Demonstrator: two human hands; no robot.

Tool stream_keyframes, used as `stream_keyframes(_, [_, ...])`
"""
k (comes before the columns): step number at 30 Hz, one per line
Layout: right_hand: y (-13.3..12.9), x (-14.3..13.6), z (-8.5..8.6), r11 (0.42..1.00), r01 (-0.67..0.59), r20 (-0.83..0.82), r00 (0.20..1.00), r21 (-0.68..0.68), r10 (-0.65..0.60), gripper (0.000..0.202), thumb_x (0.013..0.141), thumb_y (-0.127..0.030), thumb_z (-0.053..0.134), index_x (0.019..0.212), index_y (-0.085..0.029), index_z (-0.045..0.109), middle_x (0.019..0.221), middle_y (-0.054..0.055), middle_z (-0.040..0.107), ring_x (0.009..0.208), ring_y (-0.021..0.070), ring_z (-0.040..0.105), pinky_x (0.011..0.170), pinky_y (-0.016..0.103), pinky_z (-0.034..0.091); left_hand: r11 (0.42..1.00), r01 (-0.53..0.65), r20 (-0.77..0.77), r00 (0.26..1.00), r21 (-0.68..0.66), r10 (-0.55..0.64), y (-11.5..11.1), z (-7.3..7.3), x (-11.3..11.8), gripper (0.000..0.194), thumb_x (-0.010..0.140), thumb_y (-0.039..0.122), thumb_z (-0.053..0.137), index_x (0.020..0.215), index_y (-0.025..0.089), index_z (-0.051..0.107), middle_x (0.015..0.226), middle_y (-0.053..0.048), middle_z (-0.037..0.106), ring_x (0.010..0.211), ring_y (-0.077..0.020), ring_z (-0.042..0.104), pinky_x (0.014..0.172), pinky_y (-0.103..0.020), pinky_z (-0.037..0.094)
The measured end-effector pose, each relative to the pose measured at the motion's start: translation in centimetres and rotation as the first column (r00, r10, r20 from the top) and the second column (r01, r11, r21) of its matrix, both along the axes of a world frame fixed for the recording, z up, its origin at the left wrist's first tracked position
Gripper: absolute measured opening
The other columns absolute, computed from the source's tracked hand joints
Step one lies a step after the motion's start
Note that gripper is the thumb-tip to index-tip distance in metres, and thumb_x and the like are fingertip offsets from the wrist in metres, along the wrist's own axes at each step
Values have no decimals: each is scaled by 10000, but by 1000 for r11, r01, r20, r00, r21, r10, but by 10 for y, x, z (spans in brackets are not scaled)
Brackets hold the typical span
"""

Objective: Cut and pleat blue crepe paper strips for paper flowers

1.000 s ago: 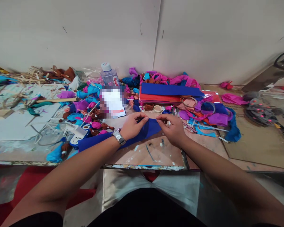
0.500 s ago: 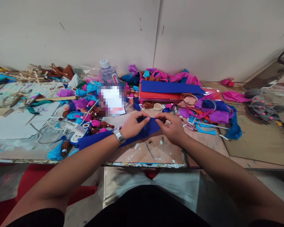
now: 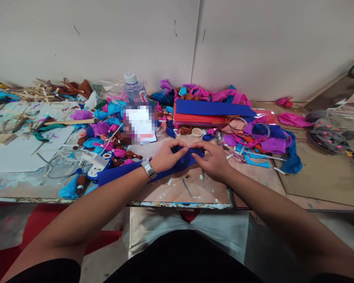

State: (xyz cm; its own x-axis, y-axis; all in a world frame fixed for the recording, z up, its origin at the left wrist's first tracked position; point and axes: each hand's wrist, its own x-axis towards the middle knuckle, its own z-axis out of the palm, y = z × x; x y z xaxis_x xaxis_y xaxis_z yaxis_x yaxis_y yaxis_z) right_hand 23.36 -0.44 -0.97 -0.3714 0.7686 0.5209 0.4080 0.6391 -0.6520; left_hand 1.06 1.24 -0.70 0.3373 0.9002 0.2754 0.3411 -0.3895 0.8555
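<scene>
A long strip of dark blue crepe paper (image 3: 118, 174) lies slantwise along the table's front, passing under my left wrist. My left hand (image 3: 166, 158), with a metal watch (image 3: 148, 169) at the wrist, pinches the strip's upper edge near its right end. Opposite it, my right hand (image 3: 212, 160) is closed on the same end, thumb and forefinger almost meeting the left fingertips. The paper bunches a little between the hands. Part of the strip's right end is hidden behind the right fingers.
Behind my hands lie a blurred phone (image 3: 141, 124), a clear bottle (image 3: 135, 89) and a stack of coloured paper (image 3: 200, 118). Rolls of tape (image 3: 260, 131) rest on paper scraps at right. A power strip (image 3: 98, 167) and crumpled paper pieces (image 3: 69, 188) are at left.
My right hand's fingers have shifted left along the strip's end, closer to the left fingertips, and the paper there is more bunched. My left hand stays nearly in place.
</scene>
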Motion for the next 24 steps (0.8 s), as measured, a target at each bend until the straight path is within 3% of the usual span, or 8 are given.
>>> stream_keyframes(24, [0, -2, 3, 994, 35, 59, 997, 105, -41, 129, 945, -182, 666, 1040, -244, 727, 997, 34, 775, 915, 195, 724, 849, 340, 562, 999, 26, -12, 1000, 31, -26, -2, 2, 3, 232, 930, 390, 671, 931, 179, 766, 882, -31, 765, 809, -165, 669, 794, -293, 514])
